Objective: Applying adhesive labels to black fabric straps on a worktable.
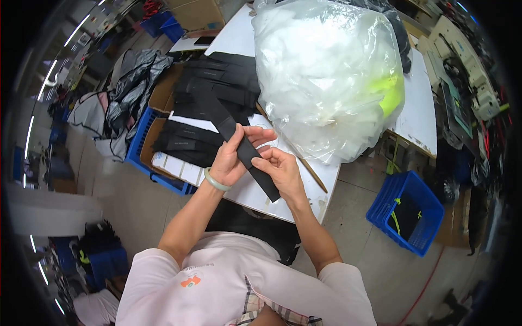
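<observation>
Over the white table (321, 198) I hold a long, flat black fabric strip (265, 186), which slants from the far left down toward me. My left hand (231, 160) supports it from the left, thumb on top and the other fingers stretched behind it. Close by, my right hand (281, 169) pinches the strip's right edge between thumb and fingers, nearer its lower end. Behind my hands lie stacks of similar black fabric pieces (217, 76). Another pile of black pieces (182, 142) sits just left of my left hand.
A big clear plastic bag of white material (326, 65) fills the table's far right. A thin wooden stick (311, 176) lies beside it. Left of the table stands a blue crate (140, 136) with a carton; a blue basket (405, 212) is on the floor at right.
</observation>
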`<state>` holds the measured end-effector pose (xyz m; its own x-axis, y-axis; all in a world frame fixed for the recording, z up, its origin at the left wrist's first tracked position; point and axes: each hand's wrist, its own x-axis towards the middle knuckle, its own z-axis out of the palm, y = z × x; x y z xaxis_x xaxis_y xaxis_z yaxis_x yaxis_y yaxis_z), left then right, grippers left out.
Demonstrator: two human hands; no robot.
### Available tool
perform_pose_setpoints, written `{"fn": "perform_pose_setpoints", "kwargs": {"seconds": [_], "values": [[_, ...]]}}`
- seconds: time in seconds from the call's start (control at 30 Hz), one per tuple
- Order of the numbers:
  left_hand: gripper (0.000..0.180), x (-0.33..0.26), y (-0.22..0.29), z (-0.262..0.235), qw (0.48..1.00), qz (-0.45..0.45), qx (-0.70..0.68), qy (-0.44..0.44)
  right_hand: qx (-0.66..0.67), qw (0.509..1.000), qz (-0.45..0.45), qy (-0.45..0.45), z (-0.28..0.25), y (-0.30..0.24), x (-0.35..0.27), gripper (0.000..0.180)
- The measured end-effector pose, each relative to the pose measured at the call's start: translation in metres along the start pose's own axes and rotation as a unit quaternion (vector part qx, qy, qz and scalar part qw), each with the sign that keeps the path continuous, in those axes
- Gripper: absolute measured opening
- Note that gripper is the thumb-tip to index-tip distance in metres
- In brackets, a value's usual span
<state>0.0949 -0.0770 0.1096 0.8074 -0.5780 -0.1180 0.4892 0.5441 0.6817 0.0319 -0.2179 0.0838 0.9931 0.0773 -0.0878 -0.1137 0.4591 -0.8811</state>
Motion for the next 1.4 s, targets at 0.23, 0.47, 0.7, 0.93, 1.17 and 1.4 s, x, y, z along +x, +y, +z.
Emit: {"fn": "perform_pose_setpoints", "kwargs": {"seconds": [0.23, 0.47, 0.7, 0.93, 1.17, 1.4], "values": [[0.047, -0.041, 0.048, -0.036, 0.987, 0.034, 0.137, -0.072, -0.124, 0.983, -0.051, 0.124, 0.050, 0.038, -0.019, 0.009], [0.030, -0.145, 0.066, -0.116, 0.923, -0.048, 0.383, -0.003, -0.621, 0.664, -0.333, 0.250, 0.070, 0.053, -0.067, 0.019], [0.068, -0.142, -0.017, -0.110, 0.618, 0.208, 0.725, -0.222, -0.760, 0.572, -0.244, 0.189, 0.043, 0.110, -0.108, 0.034], [0.056, -0.120, -0.047, -0.100, 0.549, 0.219, 0.775, -0.222, -0.765, 0.591, -0.169, 0.193, 0.012, 0.100, -0.143, 0.041], [0.047, -0.111, -0.059, -0.102, 0.474, 0.261, 0.811, -0.223, -0.754, 0.605, -0.171, 0.191, -0.005, 0.098, -0.143, 0.044], [0.055, -0.111, -0.050, -0.094, 0.496, 0.200, 0.814, -0.228, -0.732, 0.633, -0.160, 0.193, -0.006, 0.103, -0.142, 0.042]]}}
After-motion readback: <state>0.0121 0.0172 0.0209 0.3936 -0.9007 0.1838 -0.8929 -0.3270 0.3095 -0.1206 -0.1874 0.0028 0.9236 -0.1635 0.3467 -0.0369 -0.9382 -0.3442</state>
